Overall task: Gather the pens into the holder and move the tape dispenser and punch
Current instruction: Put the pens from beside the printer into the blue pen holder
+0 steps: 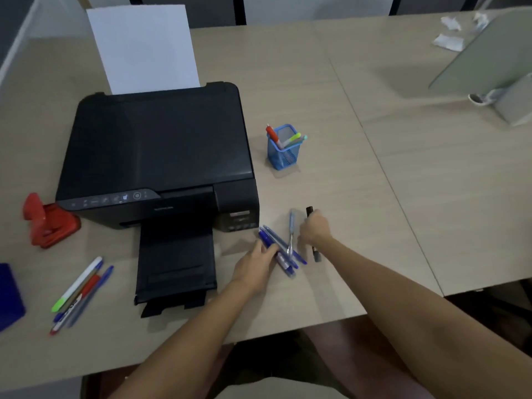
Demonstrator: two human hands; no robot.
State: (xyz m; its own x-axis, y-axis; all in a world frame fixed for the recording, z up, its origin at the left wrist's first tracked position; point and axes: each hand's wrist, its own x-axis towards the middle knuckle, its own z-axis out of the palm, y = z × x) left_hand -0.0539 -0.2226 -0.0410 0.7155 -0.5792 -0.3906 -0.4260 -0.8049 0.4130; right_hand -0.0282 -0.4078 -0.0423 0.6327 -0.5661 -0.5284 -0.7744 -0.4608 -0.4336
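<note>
I am pressing my left hand point(257, 262) down on a bunch of blue pens point(283, 253), fingers curled over their near ends but not yet lifting them. Just right of it, my right hand point(313, 230) is closing in a fist around a black marker point(313, 234), whose two ends are sticking out above and below my knuckles. These are feeling light, stiff and smooth, so they are likely rolling and slipping apart unless I am taking the bunch round its middle. One thin pen is lying crossed between my hands. Well to the left of my left hand, more pens point(79, 292) are lying loose, and beyond them the red punch point(49, 221) is sitting, looking heavy enough to want a grip under its base. Beyond my hands, the blue holder point(285, 151) is standing upright with a few markers already in it. A blue block point(8, 295) at the far left is being cut off by the frame; I cannot tell if it is the tape dispenser.
</note>
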